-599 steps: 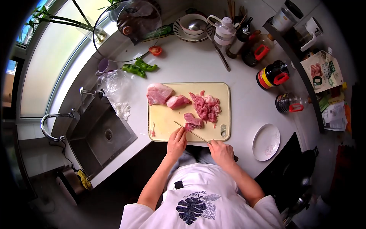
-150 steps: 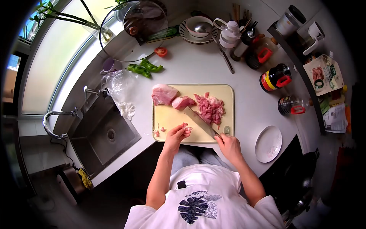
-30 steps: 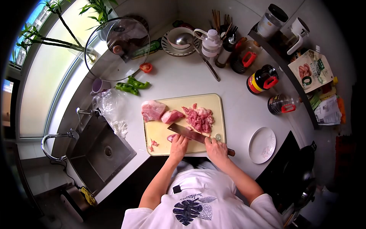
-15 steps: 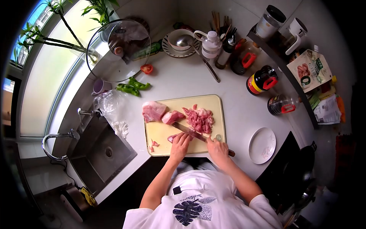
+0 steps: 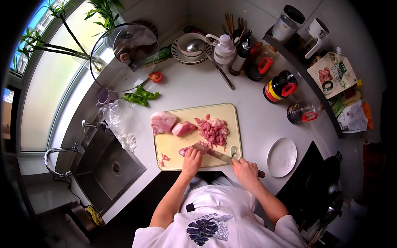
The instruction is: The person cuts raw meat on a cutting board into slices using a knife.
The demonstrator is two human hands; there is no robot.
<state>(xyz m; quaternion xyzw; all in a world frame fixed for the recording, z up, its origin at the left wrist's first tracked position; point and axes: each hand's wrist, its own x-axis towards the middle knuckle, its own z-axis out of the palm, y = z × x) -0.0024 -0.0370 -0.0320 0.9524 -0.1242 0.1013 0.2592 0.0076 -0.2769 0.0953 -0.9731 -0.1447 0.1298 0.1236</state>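
Observation:
My right hand (image 5: 245,170) grips the wooden handle of a kitchen knife (image 5: 218,155), whose blade points up and left over the cutting board (image 5: 173,142). Under the fingers of my left hand (image 5: 192,161), a small piece of raw meat (image 5: 184,151) is pressed to the board, close beside the blade. Farther up the board lie a large chunk of raw meat (image 5: 163,122) and a smaller chunk (image 5: 183,128). A heap of cut meat (image 5: 212,131) sits at the right, and a few scraps (image 5: 164,159) at the lower left.
A white oval plate (image 5: 282,157) stands right of the board. At the left are a sink (image 5: 111,169) and a plastic bag (image 5: 118,118). Green peppers (image 5: 140,96), a cut tomato (image 5: 155,77), a glass lid (image 5: 124,58) and red-handled sauce bottles (image 5: 280,87) line the back.
The knife and my right hand have shifted right and toward me, so the blade now lies nearer my left fingertips. My left hand still holds the small piece of meat down.

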